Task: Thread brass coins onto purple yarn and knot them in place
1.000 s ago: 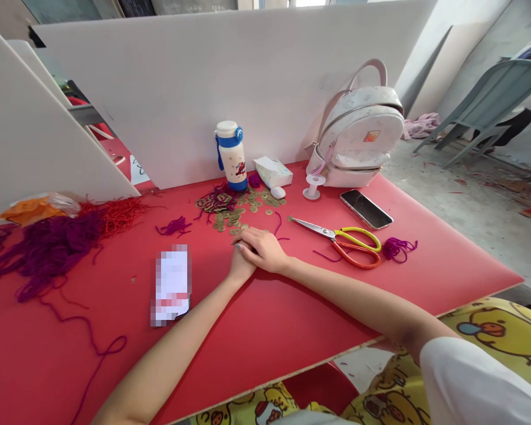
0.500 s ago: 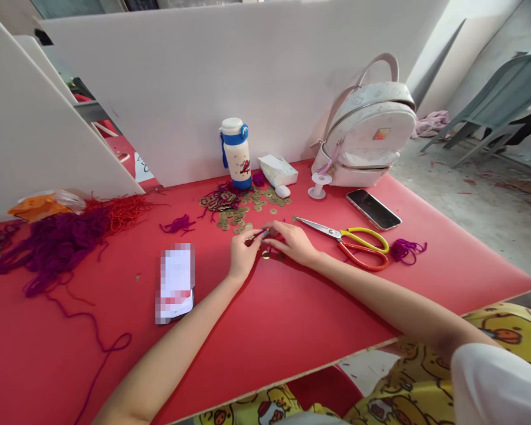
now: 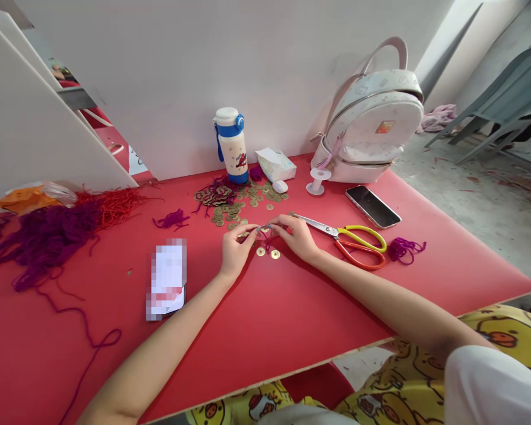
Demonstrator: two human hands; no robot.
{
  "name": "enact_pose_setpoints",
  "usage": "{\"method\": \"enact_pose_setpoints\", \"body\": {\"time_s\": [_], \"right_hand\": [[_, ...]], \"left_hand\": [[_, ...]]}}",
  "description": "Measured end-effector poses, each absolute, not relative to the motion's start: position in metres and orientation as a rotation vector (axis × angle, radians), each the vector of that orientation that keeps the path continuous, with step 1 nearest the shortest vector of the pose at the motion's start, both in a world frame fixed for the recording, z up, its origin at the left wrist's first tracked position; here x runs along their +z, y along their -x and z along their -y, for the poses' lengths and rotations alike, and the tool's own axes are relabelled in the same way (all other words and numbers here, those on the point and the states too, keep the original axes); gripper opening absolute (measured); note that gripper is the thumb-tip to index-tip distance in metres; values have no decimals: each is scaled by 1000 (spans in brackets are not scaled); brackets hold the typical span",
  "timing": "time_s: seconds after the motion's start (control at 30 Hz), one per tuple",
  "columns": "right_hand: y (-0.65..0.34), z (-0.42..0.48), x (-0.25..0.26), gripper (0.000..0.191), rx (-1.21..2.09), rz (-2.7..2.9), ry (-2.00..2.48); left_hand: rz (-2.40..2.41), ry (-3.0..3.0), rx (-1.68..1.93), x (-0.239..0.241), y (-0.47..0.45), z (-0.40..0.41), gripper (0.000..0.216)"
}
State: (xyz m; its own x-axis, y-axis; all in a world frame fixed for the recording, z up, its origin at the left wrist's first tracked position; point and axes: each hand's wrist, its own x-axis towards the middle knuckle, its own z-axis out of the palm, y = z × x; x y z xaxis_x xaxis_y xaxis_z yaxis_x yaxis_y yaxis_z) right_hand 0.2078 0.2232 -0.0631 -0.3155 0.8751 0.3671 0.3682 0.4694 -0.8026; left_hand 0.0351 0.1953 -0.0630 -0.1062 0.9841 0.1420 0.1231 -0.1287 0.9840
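My left hand [image 3: 234,248] and my right hand [image 3: 297,236] meet over the red table [image 3: 265,319], fingertips pinched together on a short purple thread [image 3: 265,231] that stretches between them. Two brass coins [image 3: 268,253] with holes lie on the table just below my fingers. A heap of the same coins [image 3: 241,203] tangled with purple thread lies right behind my hands.
Scissors [image 3: 349,239] with yellow and orange handles lie right of my right hand, a phone [image 3: 373,206] and purple thread scrap [image 3: 405,248] beyond. A bottle [image 3: 231,144], tissue pack [image 3: 275,165], empty spool [image 3: 317,180] and white backpack [image 3: 371,127] line the partition. Purple and red yarn piles [image 3: 57,230] and a phone-sized object [image 3: 167,277] lie left.
My hands were stacked flat one on the other; they have since parted and pinched the thread between them. Two coins now lie exposed below my fingers.
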Motion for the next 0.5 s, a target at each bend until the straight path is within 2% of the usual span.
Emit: {"method": "enact_pose_setpoints", "body": {"time_s": [0.3,0.5], "right_hand": [[-206,-219,-62,9,460,1802,1039],[-202,-214,-63,11,406,2044,990]], "left_hand": [[-1289,-1427,1311,-65,-35,-196,17],[-1295,-1330,1360,-64,-35,-196,18]]}}
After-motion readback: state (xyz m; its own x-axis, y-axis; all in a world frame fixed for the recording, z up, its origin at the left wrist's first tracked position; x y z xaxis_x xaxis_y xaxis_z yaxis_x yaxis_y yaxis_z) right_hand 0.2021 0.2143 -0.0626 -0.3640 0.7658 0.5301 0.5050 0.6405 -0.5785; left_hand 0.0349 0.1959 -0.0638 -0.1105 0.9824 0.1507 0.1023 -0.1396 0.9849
